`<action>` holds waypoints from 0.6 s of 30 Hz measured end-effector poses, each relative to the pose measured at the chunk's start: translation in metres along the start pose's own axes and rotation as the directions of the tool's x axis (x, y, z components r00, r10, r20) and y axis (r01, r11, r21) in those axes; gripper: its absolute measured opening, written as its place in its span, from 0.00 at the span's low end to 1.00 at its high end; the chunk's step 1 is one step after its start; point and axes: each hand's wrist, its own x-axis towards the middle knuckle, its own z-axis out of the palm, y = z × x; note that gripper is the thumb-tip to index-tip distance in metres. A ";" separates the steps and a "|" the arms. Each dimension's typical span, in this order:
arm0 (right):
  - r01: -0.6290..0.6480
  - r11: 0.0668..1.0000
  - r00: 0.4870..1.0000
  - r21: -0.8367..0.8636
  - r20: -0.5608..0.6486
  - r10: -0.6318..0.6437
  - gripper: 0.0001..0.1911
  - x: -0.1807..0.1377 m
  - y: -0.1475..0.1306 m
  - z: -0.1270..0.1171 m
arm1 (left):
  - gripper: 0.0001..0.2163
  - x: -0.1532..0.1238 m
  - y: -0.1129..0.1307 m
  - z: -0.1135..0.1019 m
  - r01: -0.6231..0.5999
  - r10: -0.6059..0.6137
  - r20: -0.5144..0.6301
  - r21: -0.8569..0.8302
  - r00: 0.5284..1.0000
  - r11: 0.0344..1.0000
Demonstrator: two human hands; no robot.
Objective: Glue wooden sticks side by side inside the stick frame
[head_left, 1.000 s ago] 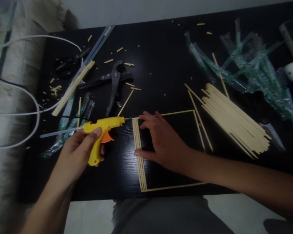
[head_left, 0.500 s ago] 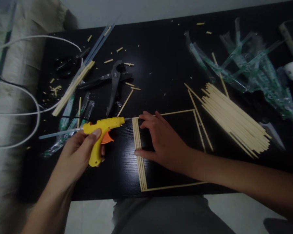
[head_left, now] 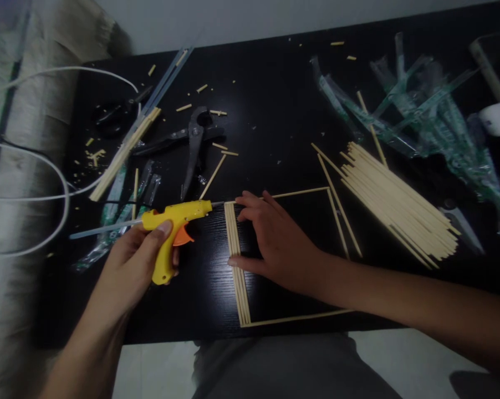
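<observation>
My left hand [head_left: 136,266] grips a yellow glue gun [head_left: 173,224] with an orange trigger, its nozzle pointing right at the top left corner of a square frame of thin wooden sticks [head_left: 300,320]. A clear glue stick [head_left: 104,228] juts from the gun's back. My right hand [head_left: 277,241] lies flat inside the frame, fingers spread, fingertips pressing the row of sticks [head_left: 235,260] along its left side.
A heap of loose sticks [head_left: 395,202] lies right of the frame, with green plastic wrappers [head_left: 420,116] behind it. Black pliers [head_left: 194,141], scissors [head_left: 115,113], another stick bundle [head_left: 123,152] and white cables [head_left: 46,194] sit at the left. Stick offcuts litter the black table [head_left: 275,111].
Almost nothing: the glue gun's grip has tipped slightly and the view has shifted a little. Both hands stay where they were.
</observation>
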 end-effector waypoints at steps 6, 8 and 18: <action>-0.006 1.000 1.000 0.000 0.006 0.006 0.33 0.000 -0.001 -0.001 | 0.26 0.000 0.002 -0.001 0.015 -0.016 0.018 0.053 1.000 0.998; -0.019 1.000 1.000 0.003 0.016 0.019 0.32 0.000 0.000 -0.001 | 0.25 0.000 0.005 -0.001 0.045 -0.045 0.006 0.052 0.999 0.998; 0.002 1.000 1.000 -0.004 -0.009 -0.002 0.33 -0.001 0.001 0.002 | 0.24 0.004 0.012 0.002 -0.004 0.002 0.097 0.025 0.995 1.000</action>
